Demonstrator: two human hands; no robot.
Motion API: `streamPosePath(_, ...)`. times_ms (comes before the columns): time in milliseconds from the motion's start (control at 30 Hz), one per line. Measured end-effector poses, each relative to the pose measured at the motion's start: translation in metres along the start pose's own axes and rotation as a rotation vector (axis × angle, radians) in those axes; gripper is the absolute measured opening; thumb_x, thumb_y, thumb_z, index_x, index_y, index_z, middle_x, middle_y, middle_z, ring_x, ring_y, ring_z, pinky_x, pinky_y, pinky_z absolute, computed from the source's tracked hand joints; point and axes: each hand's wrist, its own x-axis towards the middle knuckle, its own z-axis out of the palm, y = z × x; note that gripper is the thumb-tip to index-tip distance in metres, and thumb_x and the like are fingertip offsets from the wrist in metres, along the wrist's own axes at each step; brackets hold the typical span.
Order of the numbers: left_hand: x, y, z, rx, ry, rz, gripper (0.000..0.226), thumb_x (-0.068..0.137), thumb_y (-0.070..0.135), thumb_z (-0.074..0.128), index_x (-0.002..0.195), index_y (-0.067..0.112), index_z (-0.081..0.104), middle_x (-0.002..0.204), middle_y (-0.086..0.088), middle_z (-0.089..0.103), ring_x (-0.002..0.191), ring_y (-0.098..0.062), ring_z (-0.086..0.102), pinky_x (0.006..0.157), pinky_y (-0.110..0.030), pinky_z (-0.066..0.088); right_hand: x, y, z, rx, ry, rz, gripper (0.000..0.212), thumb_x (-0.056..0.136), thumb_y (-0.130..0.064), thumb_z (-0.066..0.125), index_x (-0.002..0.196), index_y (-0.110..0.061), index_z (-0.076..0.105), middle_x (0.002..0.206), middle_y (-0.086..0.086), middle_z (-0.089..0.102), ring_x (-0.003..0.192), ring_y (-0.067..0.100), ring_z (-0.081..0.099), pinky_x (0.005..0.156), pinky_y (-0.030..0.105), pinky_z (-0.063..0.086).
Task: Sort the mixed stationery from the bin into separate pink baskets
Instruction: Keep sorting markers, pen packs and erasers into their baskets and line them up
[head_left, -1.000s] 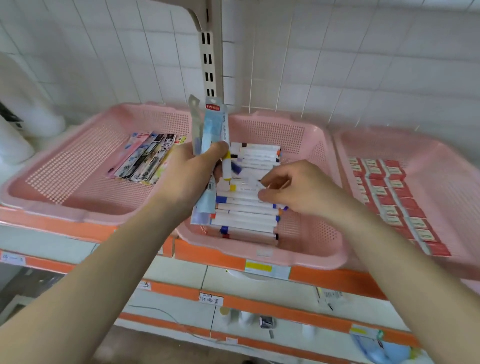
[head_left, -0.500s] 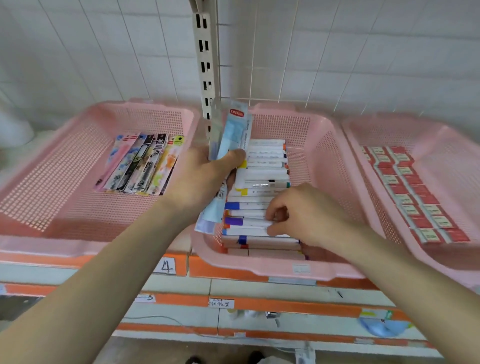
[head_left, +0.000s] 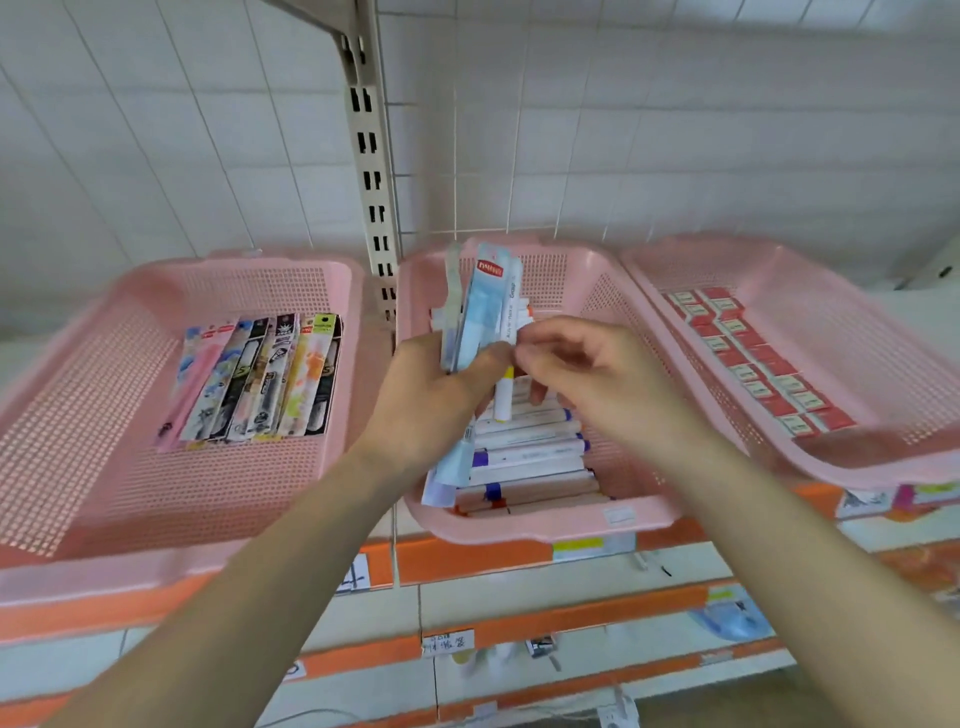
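Now the white marker (head_left: 503, 400) stands upright at the edge of the blue packets (head_left: 485, 312), which my left hand (head_left: 431, 410) grips, thumb across them, over the middle basket (head_left: 545, 525). My right hand (head_left: 587, 374) pinches the marker just beside that thumb (fingers curled, tips blurred). Half a second ago the right hand lay lower, on the stacked markers (head_left: 530, 457) in the basket; it has since risen to meet the left.

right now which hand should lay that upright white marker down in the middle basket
Right. The right hand pinches the white marker just above the middle basket; the left hand is full, gripping the packets.
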Motion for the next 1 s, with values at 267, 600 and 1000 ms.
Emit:
streamPosePath(267, 0.001, 0.003, -0.002, 0.076, -0.141, -0.094, 0.027, 0.089, 0.014, 0.069, 0.066, 0.004, 0.059, 0.051, 0.000, 0.048, 0.048, -0.016, 0.042, 0.051, -0.026, 0.039, 0.009, 0.007, -0.021, 0.068, 0.004, 0.000, 0.059, 0.091, -0.005, 0.066, 0.141, -0.028, 0.046, 0.110, -0.005, 0.072, 0.077, 0.016, 0.064, 0.065, 0.026, 0.048)
streamPosePath(600, -0.004, 0.006, -0.004, -0.092, 0.095, -0.038, 0.028, 0.101, 0.024, 0.057, 0.073, 0.017, 0.059, 0.057, -0.018, 0.051, 0.048, -0.019, 0.044, 0.053, -0.031, 0.041, 0.011, 0.019, -0.056, 0.120, -0.172, 0.033, 0.019, 0.083, 0.001, 0.071, 0.083, -0.015, 0.061, 0.070, -0.003, 0.067, 0.061, 0.008, 0.052, 0.056, 0.014, 0.040)
streamPosePath(1000, -0.009, 0.019, 0.005, -0.267, 0.181, -0.186, 0.030, 0.104, 0.016, 0.046, 0.077, 0.012, 0.059, 0.061, -0.004, 0.061, 0.042, -0.008, 0.051, 0.041, -0.018, 0.041, -0.011, 0.052, -0.041, -0.666, -0.526, -0.119, 0.023, 0.073, -0.021, 0.079, 0.064, -0.027, 0.059, 0.073, -0.010, 0.068, 0.068, 0.005, 0.061, 0.067, 0.033, 0.051)
